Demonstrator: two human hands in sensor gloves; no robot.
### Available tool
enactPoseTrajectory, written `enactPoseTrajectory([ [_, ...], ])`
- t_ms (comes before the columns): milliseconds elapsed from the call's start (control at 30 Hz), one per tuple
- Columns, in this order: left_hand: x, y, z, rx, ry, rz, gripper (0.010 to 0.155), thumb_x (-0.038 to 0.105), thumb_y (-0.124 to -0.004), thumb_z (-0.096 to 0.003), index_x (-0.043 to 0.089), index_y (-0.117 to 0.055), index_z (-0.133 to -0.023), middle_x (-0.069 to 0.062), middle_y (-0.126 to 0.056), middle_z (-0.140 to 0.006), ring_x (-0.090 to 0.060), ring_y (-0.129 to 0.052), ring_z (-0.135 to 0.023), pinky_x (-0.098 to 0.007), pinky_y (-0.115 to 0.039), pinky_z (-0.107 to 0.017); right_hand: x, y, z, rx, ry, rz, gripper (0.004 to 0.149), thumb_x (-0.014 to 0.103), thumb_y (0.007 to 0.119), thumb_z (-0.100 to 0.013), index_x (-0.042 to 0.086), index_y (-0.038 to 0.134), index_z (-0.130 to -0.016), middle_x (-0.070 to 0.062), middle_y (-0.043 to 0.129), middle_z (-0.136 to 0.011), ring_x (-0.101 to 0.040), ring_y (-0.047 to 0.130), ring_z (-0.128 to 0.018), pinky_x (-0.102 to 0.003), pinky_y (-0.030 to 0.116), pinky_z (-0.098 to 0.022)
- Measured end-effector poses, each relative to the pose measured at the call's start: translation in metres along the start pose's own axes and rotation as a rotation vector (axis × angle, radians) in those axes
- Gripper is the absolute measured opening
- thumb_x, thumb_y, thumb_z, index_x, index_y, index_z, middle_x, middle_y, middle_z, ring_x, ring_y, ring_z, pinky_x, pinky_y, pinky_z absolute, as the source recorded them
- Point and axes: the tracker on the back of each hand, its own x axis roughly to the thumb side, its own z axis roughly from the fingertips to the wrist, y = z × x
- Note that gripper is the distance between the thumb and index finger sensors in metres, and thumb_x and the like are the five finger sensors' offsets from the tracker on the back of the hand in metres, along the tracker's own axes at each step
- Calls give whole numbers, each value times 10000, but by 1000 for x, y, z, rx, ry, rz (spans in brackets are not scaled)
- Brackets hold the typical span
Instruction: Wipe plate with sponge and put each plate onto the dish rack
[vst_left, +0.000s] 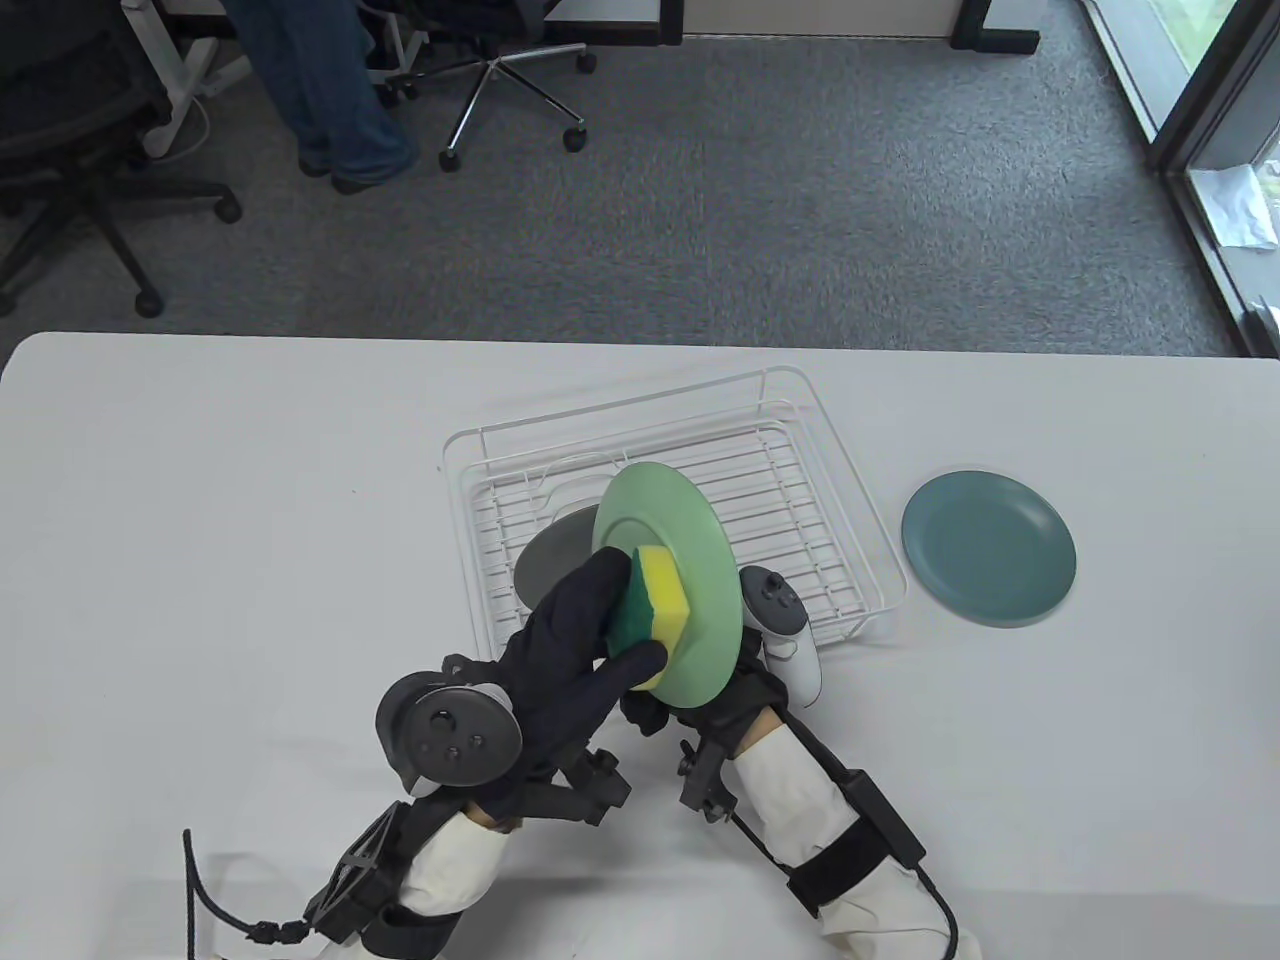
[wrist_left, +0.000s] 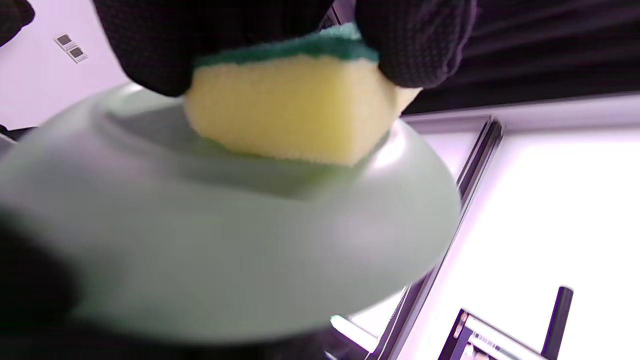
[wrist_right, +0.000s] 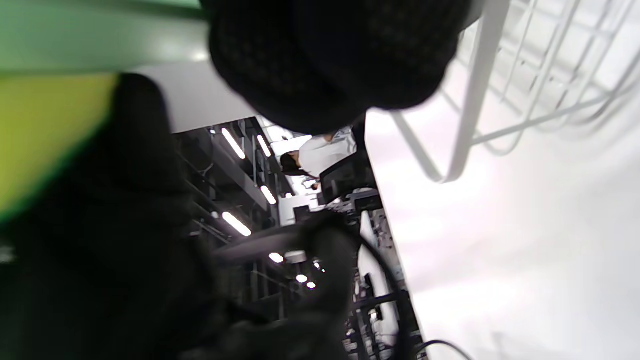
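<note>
Your left hand pinches the yellow and green sponge, thumb under, fingers on top. The sponge is soft and presses flat on the light green plate. That plate looks stiff, light and smooth, so it could slip. Your right hand grips its near edge and tips it up above the near side of the white dish rack. A grey plate already sits in the rack. Far right on the counter lies a dark teal plate; lift it by the rim.

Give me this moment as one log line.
step: wiping | left hand: presses sponge on light green plate | right hand: holds plate | teal plate: waiting on table
</note>
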Motion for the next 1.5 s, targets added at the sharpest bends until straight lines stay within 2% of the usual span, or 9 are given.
enactPoseTrajectory([
  [300, -28, -4, -2, -1, 96, -162, 757, 433, -795, -511, 3, -597, -1102, -246, -792, -1005, -416, -910, -804, -464, -849, -559, 0, -6, 1, -3, -16, -31, 437, 216, 546, -651, -81, 654, -952, -132, 877, -575, -57, 919, -363, -166, 864, -257],
  [600, -65, 12, -2, 66, 256, -92, 756, 428, -782, -520, -20, -590, -1098, -264, -789, -998, -428, -910, -795, -467, -851, -553, -2, -2, -2, -26, 32, 114, 440, 209, 565, -645, -107, 683, -927, -142, 885, -552, -67, 922, -344, -174, 865, -239],
  [800, -73, 31, 2, 148, 300, 69, 753, 426, -771, -528, -26, -584, -1100, -268, -785, -998, -427, -908, -796, -464, -850, -555, -1, 3, -3, -48, 61, 234, 441, 205, 580, -640, -123, 703, -907, -148, 888, -541, -73, 925, -331, -178, 865, -227],
  [1000, -57, 43, 3, 188, 252, 232, 756, 427, -770, -530, -26, -576, -1103, -266, -778, -1003, -427, -902, -801, -463, -847, -560, 0, -5, 0, -151, 87, 339, 455, 200, 586, -638, -157, 723, -885, -149, 889, -529, -69, 926, -325, -171, 867, -220],
  [1167, -45, 38, 2, 161, 210, 227, 757, 431, -770, -529, -25, -579, -1103, -266, -781, -1002, -425, -907, -799, -459, -851, -559, 4, -16, 8, -288, 47, 351, 456, 204, 577, -646, -154, 703, -899, -146, 900, -520, -56, 931, -338, -154, 875, -232],
  [1367, -46, 28, 1, 112, 215, 252, 755, 431, -772, -528, -24, -588, -1101, -266, -786, -1000, -424, -911, -796, -460, -853, -556, 11, -41, 22, -417, -44, 196, 448, 209, 573, -650, -135, 647, -929, -173, 887, -591, -92, 953, -396, -170, 895, -280],
  [1500, -57, 24, 1, 96, 258, 256, 752, 430, -768, -530, -28, -590, -1100, -268, -793, -995, -425, -915, -792, -458, -857, -553, 19, -61, 30, -443, -118, 121, 448, 220, 597, -648, -93, 601, -968, -192, 857, -706, -162, 971, -511, -211, 918, -372],
])
